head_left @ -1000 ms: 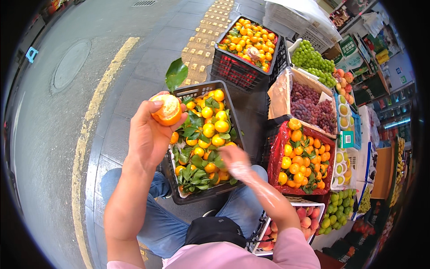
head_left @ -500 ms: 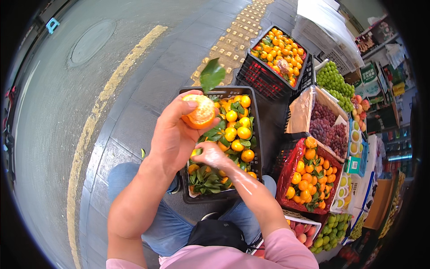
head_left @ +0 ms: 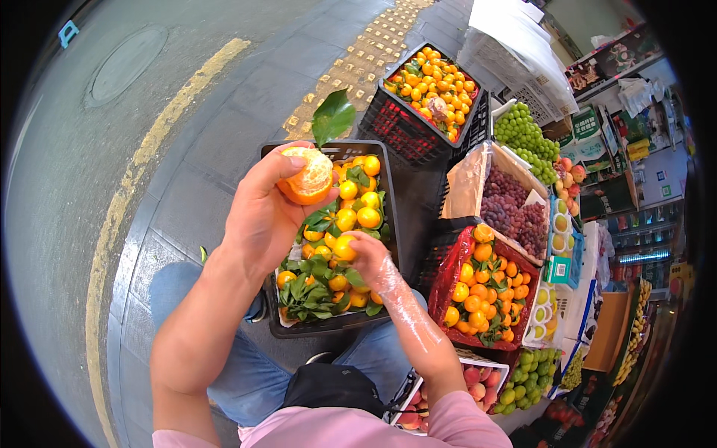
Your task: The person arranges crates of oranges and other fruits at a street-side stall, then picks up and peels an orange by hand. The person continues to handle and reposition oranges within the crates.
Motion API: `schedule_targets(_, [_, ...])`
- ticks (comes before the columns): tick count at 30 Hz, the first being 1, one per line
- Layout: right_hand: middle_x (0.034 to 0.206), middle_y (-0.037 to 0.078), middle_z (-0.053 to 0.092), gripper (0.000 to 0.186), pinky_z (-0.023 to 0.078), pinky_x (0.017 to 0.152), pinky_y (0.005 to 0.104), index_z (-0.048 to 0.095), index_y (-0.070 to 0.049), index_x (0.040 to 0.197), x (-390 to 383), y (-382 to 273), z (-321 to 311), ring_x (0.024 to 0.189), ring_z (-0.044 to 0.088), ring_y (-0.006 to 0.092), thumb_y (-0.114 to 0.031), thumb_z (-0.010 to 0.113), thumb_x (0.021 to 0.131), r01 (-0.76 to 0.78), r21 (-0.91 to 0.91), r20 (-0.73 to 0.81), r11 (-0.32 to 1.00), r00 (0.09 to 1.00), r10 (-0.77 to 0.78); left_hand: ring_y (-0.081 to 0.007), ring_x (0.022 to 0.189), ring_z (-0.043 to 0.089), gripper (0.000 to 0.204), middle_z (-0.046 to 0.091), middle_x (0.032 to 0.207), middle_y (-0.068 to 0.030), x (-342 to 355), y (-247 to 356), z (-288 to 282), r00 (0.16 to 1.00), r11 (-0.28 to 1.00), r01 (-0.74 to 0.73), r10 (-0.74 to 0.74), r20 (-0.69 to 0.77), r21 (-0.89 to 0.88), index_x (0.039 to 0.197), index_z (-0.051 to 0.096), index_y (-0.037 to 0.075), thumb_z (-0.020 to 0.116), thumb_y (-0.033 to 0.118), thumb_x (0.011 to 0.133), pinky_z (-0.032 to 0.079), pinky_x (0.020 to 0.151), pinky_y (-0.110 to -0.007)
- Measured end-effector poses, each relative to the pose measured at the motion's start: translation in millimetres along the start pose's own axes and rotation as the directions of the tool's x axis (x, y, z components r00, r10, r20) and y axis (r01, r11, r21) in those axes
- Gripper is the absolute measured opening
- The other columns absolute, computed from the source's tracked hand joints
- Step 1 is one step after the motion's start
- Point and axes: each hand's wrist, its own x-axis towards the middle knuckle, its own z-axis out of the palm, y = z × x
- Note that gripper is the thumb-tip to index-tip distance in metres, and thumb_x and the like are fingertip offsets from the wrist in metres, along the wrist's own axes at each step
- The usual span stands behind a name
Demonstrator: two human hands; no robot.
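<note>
A partly peeled mandarin (head_left: 308, 181) is held up over the crate's left side, with my left hand (head_left: 254, 205) closed around it. Its pale inner side faces up, and a large green leaf (head_left: 333, 118) sticks up behind it. Below and to the right, my right hand (head_left: 370, 260) grips a whole mandarin (head_left: 345, 248) by its fingertips. Clear, shiny plastic wraps that wrist and forearm. Under both hands stands a black crate (head_left: 394, 224) of orange-yellow mandarins, with a bunch of leaves (head_left: 310, 297) heaped at its near left.
Another black crate (head_left: 407, 133) of small mandarins stands beyond. To the right are red grapes (head_left: 515, 201) in a box, green grapes (head_left: 526, 138), mandarins in red plastic (head_left: 485, 299), and peaches (head_left: 478, 381). A yellow line (head_left: 153, 138) runs along the road at left.
My right hand has come up from among the leaves with a whole mandarin in its fingertips. The left hand still holds the peeled one. The whole view has shifted, so everything sits further left.
</note>
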Motion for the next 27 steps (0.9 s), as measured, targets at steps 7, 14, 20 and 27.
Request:
schedule_targets(7, [0.066,0.003,0.063,0.021,0.05,0.064,0.0347,0.067,-0.004,0.08,32,33,-17,0.064,0.061,0.0174,-0.023,0.075,0.086,0.111,-0.861,-0.03,0.496,0.963,-0.267,-0.0253,0.104,0.065,0.036,0.063,0.11,-0.0117,0,-2,-1,0.999,1.0,0.02,-0.02,0.029,-0.003,0.121,0.056,0.003,0.064,0.019,0.09,0.054,0.094,-0.046])
schedule_targets(14, [0.104,0.02,0.065,0.044,0.052,0.086,0.048,0.059,-0.011,0.125,53,62,5,0.101,0.065,0.039,-0.009,0.064,0.081,0.155,-0.934,0.167,-0.321,0.986,-0.011,-0.0267,0.104,0.065,0.037,0.063,0.109,-0.0131,-2,-2,-1,1.0,1.0,0.009,-0.009,0.012,0.021,0.122,0.055,0.002,0.063,0.019,0.09,0.055,0.094,-0.045])
schedule_targets(20, [0.102,0.014,0.065,0.025,0.052,0.081,0.0419,0.07,-0.006,0.1,46,44,-21,0.089,0.065,0.0338,-0.017,0.072,0.077,0.165,-0.971,0.135,0.173,0.976,-0.17,-0.0233,0.105,0.063,0.031,0.061,0.112,-0.0098,-1,0,-2,0.998,0.999,0.032,-0.032,0.059,0.008,0.118,0.058,0.004,0.064,0.018,0.091,0.053,0.096,-0.048])
schedule_targets(27, [0.085,0.02,0.069,0.025,0.054,0.074,0.0484,0.068,-0.01,0.105,51,70,-27,0.081,0.068,0.0393,-0.025,0.052,0.094,0.209,-0.975,0.221,-0.075,0.95,-0.221,-0.0296,0.104,0.066,0.039,0.067,0.11,-0.0137,3,-16,-1,0.994,0.999,0.023,-0.027,0.103,0.034,0.124,0.057,0.004,0.061,0.021,0.09,0.055,0.091,-0.045])
